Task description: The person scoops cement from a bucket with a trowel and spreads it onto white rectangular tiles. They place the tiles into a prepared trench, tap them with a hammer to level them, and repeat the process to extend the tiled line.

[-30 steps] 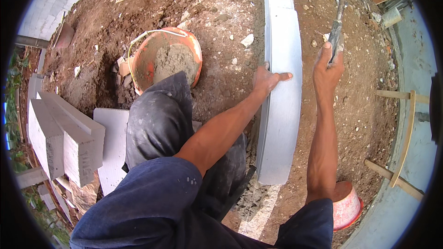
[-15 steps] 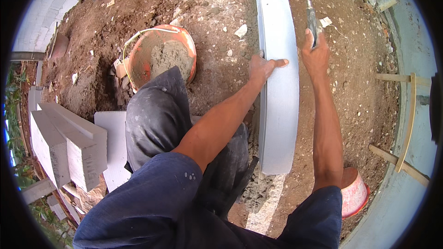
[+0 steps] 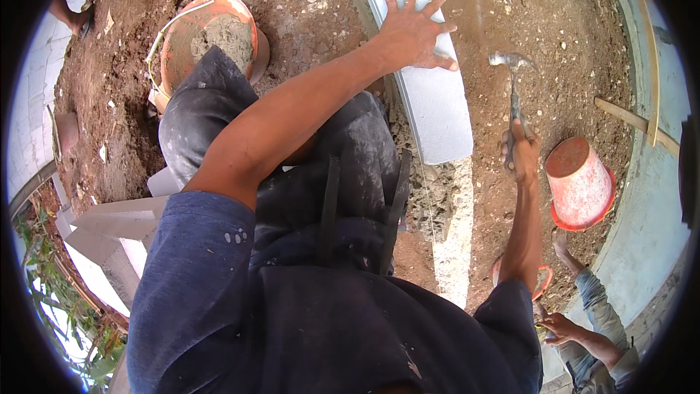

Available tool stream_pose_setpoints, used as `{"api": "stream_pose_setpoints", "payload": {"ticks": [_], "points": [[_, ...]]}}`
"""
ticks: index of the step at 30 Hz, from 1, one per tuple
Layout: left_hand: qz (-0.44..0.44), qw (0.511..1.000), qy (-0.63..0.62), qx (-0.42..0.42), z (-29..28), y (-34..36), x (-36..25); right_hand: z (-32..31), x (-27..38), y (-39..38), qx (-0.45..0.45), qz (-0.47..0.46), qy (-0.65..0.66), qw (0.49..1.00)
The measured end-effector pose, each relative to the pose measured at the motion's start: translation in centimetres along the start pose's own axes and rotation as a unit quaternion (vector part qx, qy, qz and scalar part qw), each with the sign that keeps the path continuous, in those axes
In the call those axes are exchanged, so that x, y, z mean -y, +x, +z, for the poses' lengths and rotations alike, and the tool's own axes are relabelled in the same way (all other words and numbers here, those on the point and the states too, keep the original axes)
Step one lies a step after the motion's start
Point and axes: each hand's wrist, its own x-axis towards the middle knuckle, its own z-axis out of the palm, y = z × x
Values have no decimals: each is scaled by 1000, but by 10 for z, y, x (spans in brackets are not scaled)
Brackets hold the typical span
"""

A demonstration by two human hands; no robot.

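My left hand (image 3: pixel 414 38) lies with fingers spread on top of a long pale block (image 3: pixel 442 120), gripping nothing. The block rests on a narrow strip of rough mortar and pale footing (image 3: pixel 457 237), whose bare part runs on toward me. Just right of the block, my right hand (image 3: pixel 522 152) is closed round the handle of a claw hammer (image 3: pixel 515 95). The hammer's metal head points away from me, above the soil and apart from the block.
An orange bucket (image 3: pixel 245 9) of wet mortar (image 3: pixel 221 42) stands left beyond my knee. Pale blocks (image 3: pixel 109 237) are stacked at left. On the right are an upturned bucket (image 3: pixel 580 193), wooden strips (image 3: pixel 645 66) along a wall, and another person's arm (image 3: pixel 594 343). Another person's feet show top left.
My left hand has gone from holding the block's edge to lying spread on its top. The hammer has come nearer to me. My view has shifted, bringing another person in at lower right.
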Motion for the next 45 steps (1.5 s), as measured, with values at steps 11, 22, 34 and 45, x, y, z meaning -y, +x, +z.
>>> {"api": "stream_pose_setpoints", "payload": {"ticks": [11,22,34,45], "points": [[24,1000,-13,15,7,-4,14,24,-64,-25,93,109,63,988],[22,999,-37,1,4,-7,12,29,-33,-46,57,62,-1,996],[-390,609,-683,-103,54,-41,25,111,148,7,-37,-382,-60,922],[-347,619,-695,-119,27,-46,12,239,240,63,-32,-385,-336,859]]}}
